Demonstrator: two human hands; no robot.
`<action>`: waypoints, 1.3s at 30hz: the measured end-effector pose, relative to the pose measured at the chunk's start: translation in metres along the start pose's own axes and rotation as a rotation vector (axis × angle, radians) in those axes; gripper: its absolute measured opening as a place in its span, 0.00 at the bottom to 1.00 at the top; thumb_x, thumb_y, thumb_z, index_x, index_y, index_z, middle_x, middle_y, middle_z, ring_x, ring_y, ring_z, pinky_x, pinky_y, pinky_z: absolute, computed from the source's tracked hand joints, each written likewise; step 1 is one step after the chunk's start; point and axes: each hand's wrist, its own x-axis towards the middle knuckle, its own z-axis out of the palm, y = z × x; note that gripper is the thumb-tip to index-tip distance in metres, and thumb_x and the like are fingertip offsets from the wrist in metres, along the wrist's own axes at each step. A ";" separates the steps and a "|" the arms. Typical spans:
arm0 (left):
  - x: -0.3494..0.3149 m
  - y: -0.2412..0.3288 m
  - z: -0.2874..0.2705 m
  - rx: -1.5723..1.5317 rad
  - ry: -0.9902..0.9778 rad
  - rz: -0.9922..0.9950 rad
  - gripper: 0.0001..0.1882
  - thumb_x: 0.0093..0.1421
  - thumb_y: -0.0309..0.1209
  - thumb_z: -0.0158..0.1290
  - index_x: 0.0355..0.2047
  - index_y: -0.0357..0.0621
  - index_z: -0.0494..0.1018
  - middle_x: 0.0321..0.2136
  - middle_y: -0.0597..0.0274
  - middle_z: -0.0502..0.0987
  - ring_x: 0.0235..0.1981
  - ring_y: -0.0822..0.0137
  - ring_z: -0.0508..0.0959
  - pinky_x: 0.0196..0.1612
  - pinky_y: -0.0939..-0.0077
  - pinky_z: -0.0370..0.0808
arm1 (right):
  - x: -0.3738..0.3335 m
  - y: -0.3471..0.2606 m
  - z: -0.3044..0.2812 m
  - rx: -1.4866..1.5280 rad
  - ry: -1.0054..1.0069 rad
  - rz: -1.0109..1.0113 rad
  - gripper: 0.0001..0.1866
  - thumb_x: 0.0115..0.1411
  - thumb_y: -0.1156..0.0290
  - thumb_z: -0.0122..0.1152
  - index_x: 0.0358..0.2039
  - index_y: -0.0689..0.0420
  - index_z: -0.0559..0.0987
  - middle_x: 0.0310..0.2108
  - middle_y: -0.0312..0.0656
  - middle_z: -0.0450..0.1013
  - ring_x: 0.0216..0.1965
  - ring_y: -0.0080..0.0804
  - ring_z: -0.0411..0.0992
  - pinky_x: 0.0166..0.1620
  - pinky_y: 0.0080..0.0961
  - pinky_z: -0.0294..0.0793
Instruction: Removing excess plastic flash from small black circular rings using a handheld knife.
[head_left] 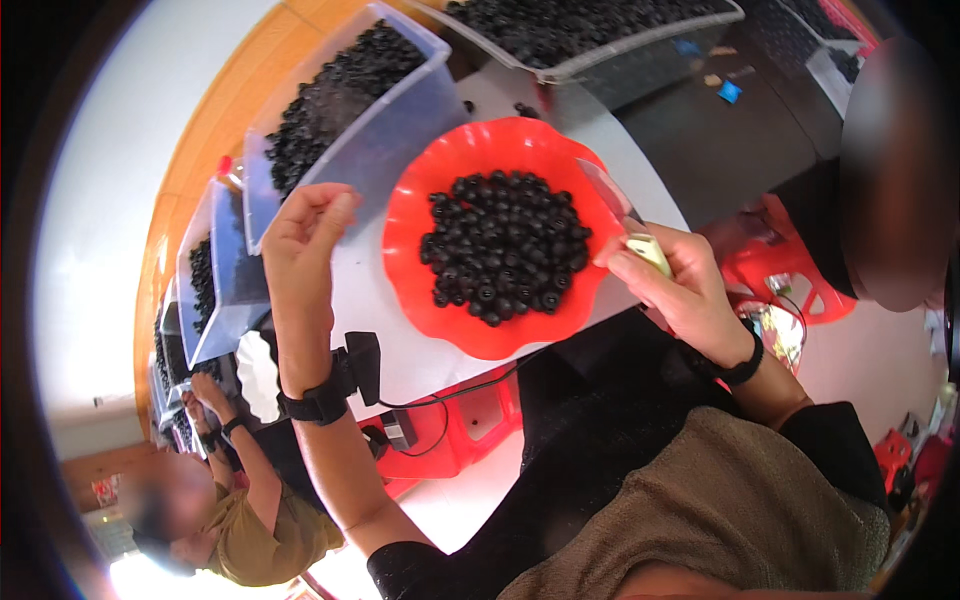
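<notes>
Hands at a red plate (420, 215) of small black pieces (505, 245).
Left hand (300, 235) loosely curled, holding nothing; right hand (665, 285) grips a pale-handled knife (625, 220).

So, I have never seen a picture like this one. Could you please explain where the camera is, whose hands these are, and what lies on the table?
The single picture comes from a wide fisheye camera worn on a person's head, looking down, so straight edges bend near the rim. The two bare forearms rising from below are the wearer's own. The left hand is raised above the white table, apparently empty. The right hand holds a small pale yellowish object at the rim of the red scalloped plastic plate, which carries a heap of small round black pieces. Clear plastic bins behind hold more. Another person works lower left.
</notes>
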 end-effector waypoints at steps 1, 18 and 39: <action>0.001 0.000 0.013 0.008 -0.110 -0.021 0.08 0.64 0.28 0.58 0.40 0.36 0.79 0.35 0.66 0.81 0.37 0.76 0.76 0.43 0.82 0.71 | -0.001 0.000 0.000 -0.015 0.007 0.010 0.09 0.68 0.69 0.61 0.36 0.64 0.81 0.26 0.27 0.70 0.28 0.11 0.62 0.31 0.15 0.61; -0.004 0.007 0.087 0.440 -0.488 0.111 0.10 0.57 0.22 0.61 0.40 0.36 0.78 0.31 0.67 0.75 0.31 0.77 0.74 0.36 0.80 0.71 | -0.009 0.010 -0.008 -0.092 0.010 -0.060 0.13 0.68 0.64 0.62 0.34 0.63 0.80 0.22 0.28 0.64 0.26 0.12 0.58 0.29 0.17 0.59; -0.099 0.001 0.096 -1.547 -0.212 -0.365 0.21 0.64 0.27 0.57 0.55 0.36 0.66 0.46 0.55 0.73 0.48 0.63 0.74 0.55 0.69 0.73 | -0.008 -0.009 0.026 -0.558 -0.080 -0.382 0.14 0.60 0.71 0.69 0.43 0.65 0.79 0.30 0.43 0.79 0.28 0.34 0.79 0.32 0.24 0.75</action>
